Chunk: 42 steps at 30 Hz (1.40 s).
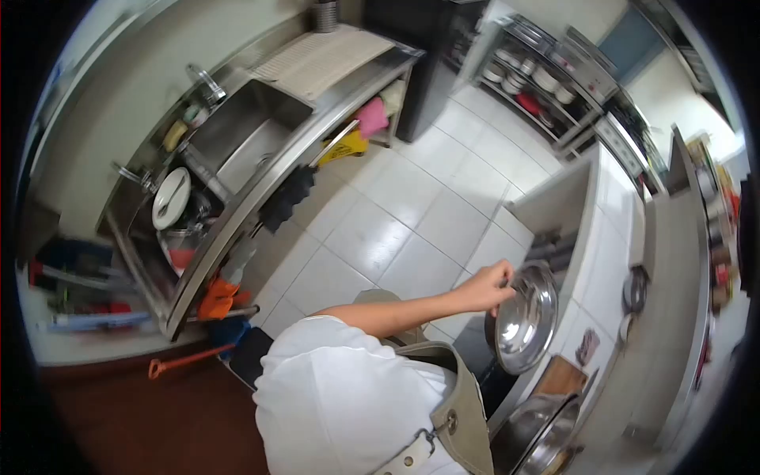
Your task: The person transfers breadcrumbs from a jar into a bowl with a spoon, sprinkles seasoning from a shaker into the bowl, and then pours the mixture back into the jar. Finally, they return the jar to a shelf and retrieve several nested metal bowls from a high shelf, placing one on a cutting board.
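My left hand [485,290] reaches across to the right from a white sleeve. Its fingers are closed at the rim of a shiny round metal bowl [529,321], which is tipped on its side beside the white-tiled counter [606,237]. Below the bowl, a wooden board [560,375] rests on the counter. Another large metal bowl or pan [546,427] stands nearer to me, partly cut off by the frame. My right hand is out of sight.
A steel sink [253,138] runs along the left wall, with a white plate [172,198] and other dishes in its nearer basin. Black and orange gloves [218,299] hang off its front rail. Metal shelves [522,87] with dishes stand at the back. Tiled floor [380,226] lies between.
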{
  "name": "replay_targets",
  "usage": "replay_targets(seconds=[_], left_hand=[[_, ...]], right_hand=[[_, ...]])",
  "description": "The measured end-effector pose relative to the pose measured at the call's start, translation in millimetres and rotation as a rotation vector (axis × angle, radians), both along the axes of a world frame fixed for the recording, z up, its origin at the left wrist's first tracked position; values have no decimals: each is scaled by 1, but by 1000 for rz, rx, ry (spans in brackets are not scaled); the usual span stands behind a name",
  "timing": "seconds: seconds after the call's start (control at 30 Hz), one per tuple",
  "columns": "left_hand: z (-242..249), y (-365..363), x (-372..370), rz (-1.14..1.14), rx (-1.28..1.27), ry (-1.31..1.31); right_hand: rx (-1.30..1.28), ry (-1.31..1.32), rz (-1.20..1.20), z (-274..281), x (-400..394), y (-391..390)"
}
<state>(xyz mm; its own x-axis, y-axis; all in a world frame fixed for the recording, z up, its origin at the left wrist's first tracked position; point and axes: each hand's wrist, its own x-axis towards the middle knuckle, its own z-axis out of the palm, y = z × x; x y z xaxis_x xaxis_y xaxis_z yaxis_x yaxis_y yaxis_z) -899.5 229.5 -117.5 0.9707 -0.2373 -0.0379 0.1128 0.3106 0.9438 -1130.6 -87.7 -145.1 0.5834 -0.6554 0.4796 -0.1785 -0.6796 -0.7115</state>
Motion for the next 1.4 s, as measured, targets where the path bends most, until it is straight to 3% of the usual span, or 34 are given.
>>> replay_targets(seconds=[0.2, 0.33, 0.5, 0.63, 0.83, 1.0, 1.07, 1.13, 1.4], left_hand=[[-15, -31, 8, -150, 16, 8], [-17, -92, 33, -290, 69, -25], [-6, -166, 8, -585, 43, -135], [-17, -226, -20, -700, -66, -58], [-40, -273, -61, -649, -184, -135], [-58, -280, -58, -729, -179, 189], [-59, -280, -55, -737, -71, 170], [-65, -283, -56, -722, -156, 187], [-72, -287, -53, -777, -112, 190]], right_hand=[[-8, -81, -249, 19, -66, -5], [-52, -163, -437, 42, -98, -4], [-115, -227, -629, 75, -150, 23], [-185, -266, -774, 116, -188, 41], [-354, -303, -966, 191, -237, 67], [-523, -320, -1094, 266, -261, 96], [-596, -331, -1139, 297, -269, 108], [-658, -337, -1170, 325, -273, 119], [-853, -370, -1205, 436, -283, 136]])
